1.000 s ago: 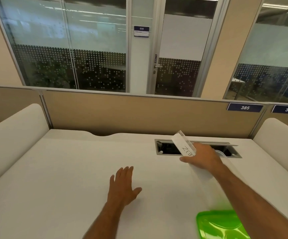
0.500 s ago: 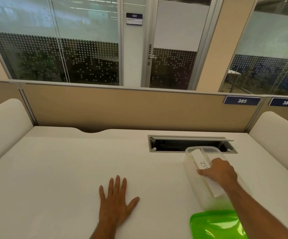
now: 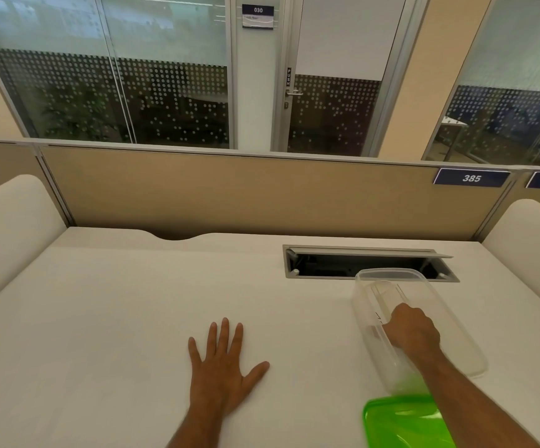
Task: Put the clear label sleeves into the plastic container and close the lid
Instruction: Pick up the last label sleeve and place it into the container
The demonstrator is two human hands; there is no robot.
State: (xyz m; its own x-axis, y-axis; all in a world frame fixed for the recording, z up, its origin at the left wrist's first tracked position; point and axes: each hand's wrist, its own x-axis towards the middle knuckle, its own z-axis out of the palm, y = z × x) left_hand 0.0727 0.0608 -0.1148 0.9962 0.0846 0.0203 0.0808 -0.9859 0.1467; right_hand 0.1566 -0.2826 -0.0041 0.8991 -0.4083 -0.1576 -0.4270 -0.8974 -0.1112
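A clear plastic container [image 3: 449, 318] stands open on the white desk at the right. My right hand [image 3: 412, 331] reaches down inside it, fingers closed on the stack of clear label sleeves [image 3: 386, 299], which lies along the container's left side. The green lid [image 3: 404, 421] lies flat on the desk just in front of the container, partly under my right forearm. My left hand [image 3: 222, 370] rests palm down on the desk to the left, fingers spread, holding nothing.
A recessed cable tray [image 3: 369, 263] with its flap open sits right behind the container. A beige partition [image 3: 230, 195] runs along the desk's far edge, with white padded dividers [image 3: 7, 227] at both sides.
My right hand has carried the label sleeves from above the cable tray down into the container. My left hand has settled flat on the desk.
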